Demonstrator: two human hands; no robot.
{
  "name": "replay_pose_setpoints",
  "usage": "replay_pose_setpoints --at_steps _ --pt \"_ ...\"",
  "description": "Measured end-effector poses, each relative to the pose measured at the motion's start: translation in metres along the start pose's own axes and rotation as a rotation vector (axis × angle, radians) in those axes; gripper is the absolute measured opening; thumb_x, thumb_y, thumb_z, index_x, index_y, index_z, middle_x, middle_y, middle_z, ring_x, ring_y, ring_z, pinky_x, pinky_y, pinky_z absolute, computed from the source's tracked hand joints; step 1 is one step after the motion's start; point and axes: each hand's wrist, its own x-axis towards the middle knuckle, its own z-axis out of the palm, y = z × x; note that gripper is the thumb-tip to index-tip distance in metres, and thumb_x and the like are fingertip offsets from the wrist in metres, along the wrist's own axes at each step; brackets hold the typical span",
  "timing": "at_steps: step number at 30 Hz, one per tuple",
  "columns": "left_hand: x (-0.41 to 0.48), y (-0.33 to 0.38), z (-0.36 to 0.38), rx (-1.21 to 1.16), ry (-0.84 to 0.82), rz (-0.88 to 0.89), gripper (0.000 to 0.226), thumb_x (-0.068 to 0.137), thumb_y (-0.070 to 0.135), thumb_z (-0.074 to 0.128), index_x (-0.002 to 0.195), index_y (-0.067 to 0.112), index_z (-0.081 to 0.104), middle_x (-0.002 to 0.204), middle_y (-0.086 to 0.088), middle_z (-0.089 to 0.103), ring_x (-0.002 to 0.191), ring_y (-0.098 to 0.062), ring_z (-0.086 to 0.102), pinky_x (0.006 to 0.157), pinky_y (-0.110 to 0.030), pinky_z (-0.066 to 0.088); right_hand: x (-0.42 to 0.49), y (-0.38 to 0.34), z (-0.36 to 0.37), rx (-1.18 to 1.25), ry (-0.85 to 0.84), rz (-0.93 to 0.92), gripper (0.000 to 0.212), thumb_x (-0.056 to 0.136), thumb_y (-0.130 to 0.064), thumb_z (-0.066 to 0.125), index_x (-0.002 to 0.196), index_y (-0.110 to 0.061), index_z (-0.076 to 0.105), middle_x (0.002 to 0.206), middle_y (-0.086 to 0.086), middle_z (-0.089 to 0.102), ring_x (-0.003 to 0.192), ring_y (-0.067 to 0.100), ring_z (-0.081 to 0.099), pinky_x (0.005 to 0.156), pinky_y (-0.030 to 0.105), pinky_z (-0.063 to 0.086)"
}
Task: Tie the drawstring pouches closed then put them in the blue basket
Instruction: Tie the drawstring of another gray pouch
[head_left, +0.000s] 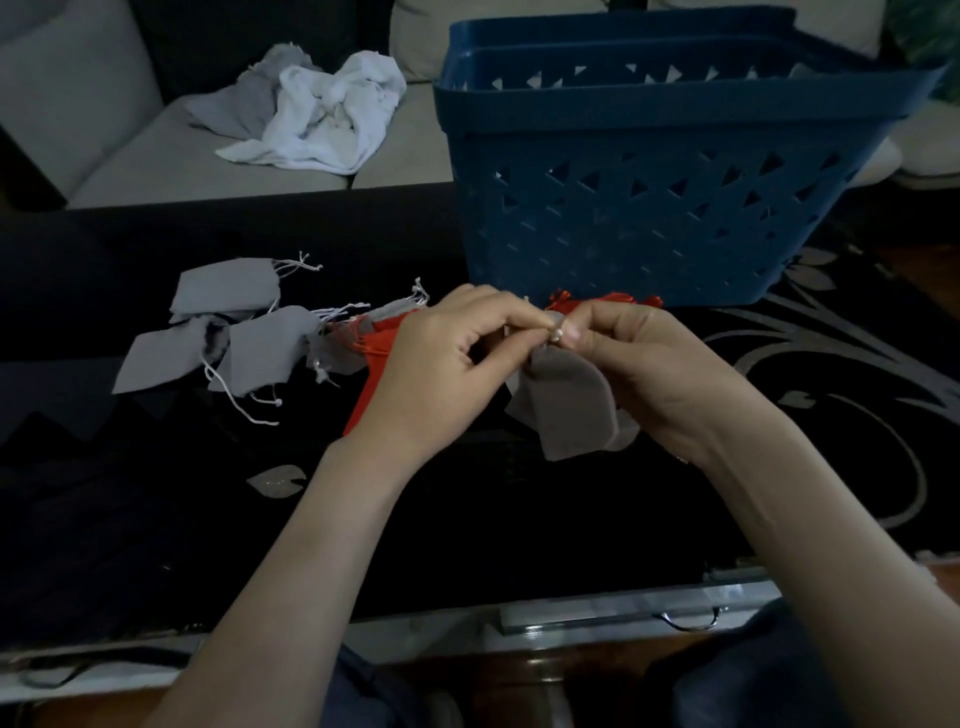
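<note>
The room is dim. A dark table (519, 519) fills most of the view, and a sofa (156, 145) sits behind it. The blue basket (649, 208) stands at the back of the table.

Just in front of the basket, the left hand (441, 364) and the right hand (649, 364) hold one grey pouch (571, 405) up off the table. The fingers (519, 322) of both hands pinch its string (555, 335) at the top, so I think the knot is not done yet.

To the left of the basket, a bunch of loose grey pouches (260, 343) lies with strings sticking out. Red pouches (379, 332) lie just in front of it, partly behind the hands. So most of the job seems left to do. I cannot see down into the basket.

The basket's rim is higher than the hands, so the pouch has to go up and over it. The top of the basket is open.
</note>
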Motion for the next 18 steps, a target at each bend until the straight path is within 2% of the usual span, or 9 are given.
replay_pose_setpoints --at_steps 5,8,10,12,14,18 --pt "0.002 -0.011 0.002 0.227 -0.028 0.096 0.012 0.086 0.017 0.062 0.088 0.011 0.073 0.079 -0.002 0.066 0.078 -0.009 0.052 0.072 -0.012 0.038 0.002 0.002 -0.002 -0.214 0.038 -0.047 0.008 0.080 -0.023 0.065 0.074 -0.018 0.067 0.075 0.006 0.060 0.073 0.017 0.051 0.068 0.026 0.038" --pt "0.003 -0.014 0.003 0.271 -0.013 0.081 0.010 0.085 0.016 0.065 0.089 0.011 0.073 0.080 -0.002 0.069 0.079 -0.009 0.052 0.073 -0.012 0.038 0.005 0.005 0.000 -0.386 0.105 -0.139 0.010 0.087 -0.014 0.065 0.077 -0.015 0.065 0.070 -0.007 0.060 0.069 0.005 0.052 0.066 0.018 0.040" --pt "0.003 -0.013 0.005 0.234 0.005 -0.006 0.010 0.084 0.015 0.067 0.090 0.012 0.074 0.083 0.000 0.071 0.081 -0.008 0.057 0.074 -0.014 0.040 0.006 0.008 0.001 -0.488 0.165 -0.193 0.010 0.086 -0.014 0.066 0.077 -0.016 0.065 0.065 -0.011 0.059 0.065 0.002 0.051 0.064 0.018 0.040" --pt "0.004 -0.011 0.006 0.121 0.000 -0.182 0.010 0.085 0.014 0.067 0.091 0.015 0.075 0.086 0.005 0.072 0.083 -0.005 0.062 0.077 -0.015 0.044 0.008 0.011 0.003 -0.583 0.212 -0.252 0.010 0.085 -0.012 0.066 0.076 -0.017 0.064 0.065 -0.009 0.059 0.065 0.005 0.052 0.063 0.019 0.040" --pt "0.003 -0.010 0.007 0.024 -0.024 -0.335 0.008 0.085 0.013 0.068 0.090 0.014 0.075 0.085 0.008 0.072 0.082 -0.001 0.064 0.077 -0.013 0.046 0.009 0.014 0.006 -0.698 0.248 -0.310 0.012 0.083 -0.013 0.067 0.076 -0.020 0.061 0.067 -0.007 0.059 0.067 0.008 0.052 0.063 0.015 0.037" --pt "0.003 -0.011 0.004 0.011 -0.060 -0.423 0.005 0.083 0.015 0.071 0.086 0.014 0.074 0.079 0.005 0.072 0.073 -0.005 0.065 0.070 -0.015 0.047 0.010 0.017 0.008 -0.832 0.253 -0.322 0.006 0.084 -0.020 0.068 0.079 -0.020 0.065 0.071 -0.009 0.058 0.070 0.003 0.051 0.064 0.008 0.035"
